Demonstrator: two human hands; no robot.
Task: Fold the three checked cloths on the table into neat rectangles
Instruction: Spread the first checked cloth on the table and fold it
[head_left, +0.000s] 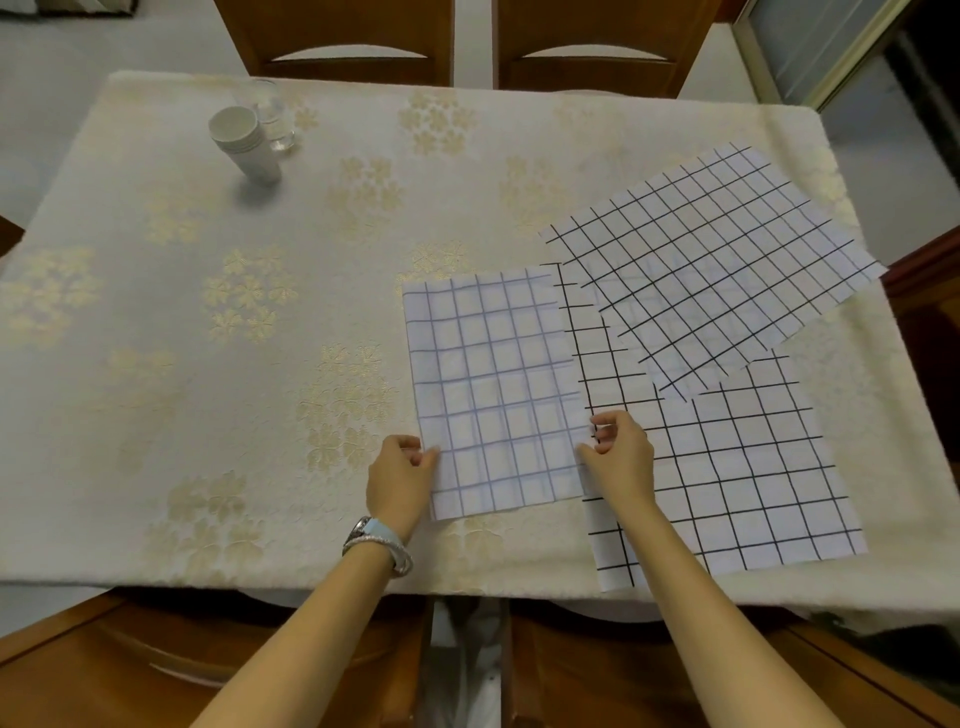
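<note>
Three checked cloths lie on the right half of the tabletop, which is covered in a cream, flower-patterned tablecloth. The pale-lined cloth lies nearest the middle, flat and roughly square to the near edge. Its right margin overlaps the near black-lined cloth, whose front corner hangs slightly past the table edge. The far black-lined cloth lies askew, overlapping the back of the near one.

The left hand pinches the pale-lined cloth's left edge close to its near corner, thumb and curled fingers closed on the hem. The right hand pinches the opposite edge at about the same height, fingers curled over it.

The cloths look thin, light and limp, with faint creases, so they will likely sag and skew unless lifted at two matching points. The best hold seems to be at corners or paired edge points, keeping the edge between them taut. The printed grid gives a ready guide for lining up edges. On the textured tablecloth a cloth may drag rather than slide.

At the far left stand a stack of paper cups and a drinking glass, well apart from the work.
</note>
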